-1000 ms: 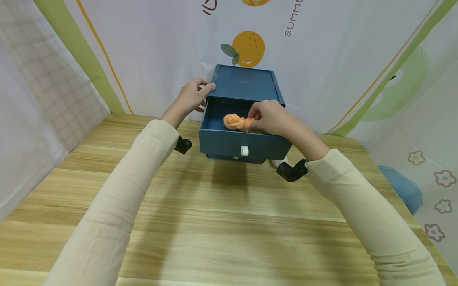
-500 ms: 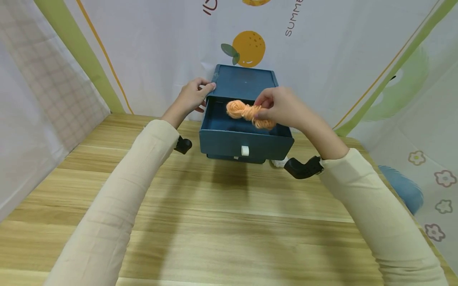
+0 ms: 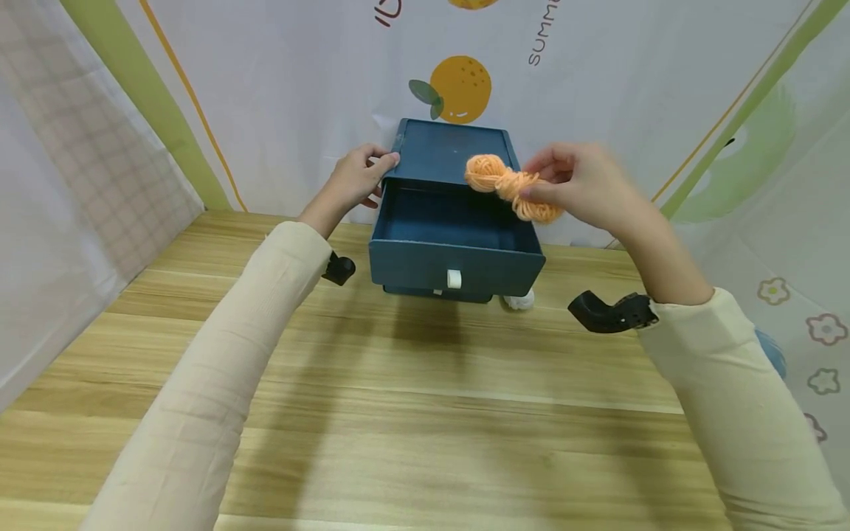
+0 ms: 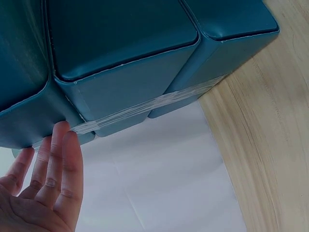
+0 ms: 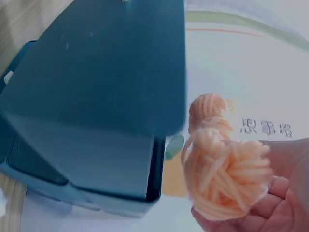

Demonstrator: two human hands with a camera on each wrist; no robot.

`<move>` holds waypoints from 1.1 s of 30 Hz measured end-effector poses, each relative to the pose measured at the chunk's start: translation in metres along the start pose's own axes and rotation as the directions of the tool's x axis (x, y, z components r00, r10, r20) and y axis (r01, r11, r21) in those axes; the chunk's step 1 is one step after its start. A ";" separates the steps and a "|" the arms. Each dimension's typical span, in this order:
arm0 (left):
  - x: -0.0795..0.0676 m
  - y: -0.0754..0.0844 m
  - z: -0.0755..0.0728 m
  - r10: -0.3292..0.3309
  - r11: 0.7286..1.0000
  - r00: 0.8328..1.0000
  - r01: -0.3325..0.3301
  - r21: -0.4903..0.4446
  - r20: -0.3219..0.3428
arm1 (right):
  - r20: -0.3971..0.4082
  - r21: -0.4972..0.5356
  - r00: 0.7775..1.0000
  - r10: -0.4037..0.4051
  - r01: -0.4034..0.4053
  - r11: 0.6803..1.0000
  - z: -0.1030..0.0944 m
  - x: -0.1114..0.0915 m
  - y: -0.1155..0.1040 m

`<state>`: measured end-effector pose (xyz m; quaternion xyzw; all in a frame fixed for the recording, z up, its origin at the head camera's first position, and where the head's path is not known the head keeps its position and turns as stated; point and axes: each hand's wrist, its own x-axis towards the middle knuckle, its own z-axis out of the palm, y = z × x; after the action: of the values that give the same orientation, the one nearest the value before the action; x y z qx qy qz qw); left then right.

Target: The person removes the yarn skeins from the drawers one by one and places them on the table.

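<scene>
My right hand (image 3: pixel 587 184) pinches a skein of orange yarn (image 3: pixel 488 173), tied at its middle, above the right side of a dark blue drawer cabinet (image 3: pixel 458 151). The cabinet's top drawer (image 3: pixel 458 262) is pulled out, its bare inside showing, with a white knob (image 3: pixel 454 279) on the front. At the cabinet's left top edge rests the thumb of my left hand (image 3: pixel 358 177). Its fingers (image 4: pixel 60 145) stretch fairly straight along the side wall, which carries a strip of clear tape (image 4: pixel 159 101). In the right wrist view the yarn (image 5: pixel 224 179) hangs beside the drawer.
Something small and white (image 3: pixel 520 301) lies on the wooden table (image 3: pixel 412 428) by the cabinet's lower right corner. A printed white curtain (image 3: pixel 299 81) hangs close behind the cabinet. Black wrist-mounted devices (image 3: pixel 611 312) stick out from both sleeves.
My right hand has lifted the orange yarn out of the drawer and carried it up and to the right. The left hand and the cabinet have stayed in place.
</scene>
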<state>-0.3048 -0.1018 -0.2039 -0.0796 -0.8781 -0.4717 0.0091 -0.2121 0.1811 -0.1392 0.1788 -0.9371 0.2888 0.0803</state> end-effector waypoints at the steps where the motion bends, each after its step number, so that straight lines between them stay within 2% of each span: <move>1: 0.000 0.000 0.000 -0.001 1.000 1.000 0.001 0.000 0.001 | -0.016 0.010 1.000 0.005 -0.005 1.000 -0.002 -0.001 0.003; 10: 0.002 0.000 0.001 -0.007 1.000 1.000 0.007 0.002 0.001 | -0.102 0.108 0.985 0.140 -0.129 0.986 -0.004 -0.014 0.045; 17: 0.002 -0.001 0.001 -0.007 1.000 1.000 0.007 -0.003 0.002 | -0.164 0.148 0.948 0.273 -0.250 0.957 0.001 -0.021 0.088; 25: 0.001 -0.001 0.000 -0.015 1.000 1.000 0.015 0.000 0.007 | -0.141 0.137 0.922 0.360 -0.342 0.930 0.023 -0.025 0.129; 33: 0.002 -0.001 0.000 -0.018 1.000 1.000 0.018 -0.002 0.008 | -0.099 0.145 0.902 0.420 -0.405 0.903 0.050 -0.026 0.154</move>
<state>-0.3065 -0.1016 -0.2046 -0.0734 -0.8784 -0.4723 0.0014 -0.2488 0.2782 -0.2660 -0.0383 -0.9273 0.3664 0.0662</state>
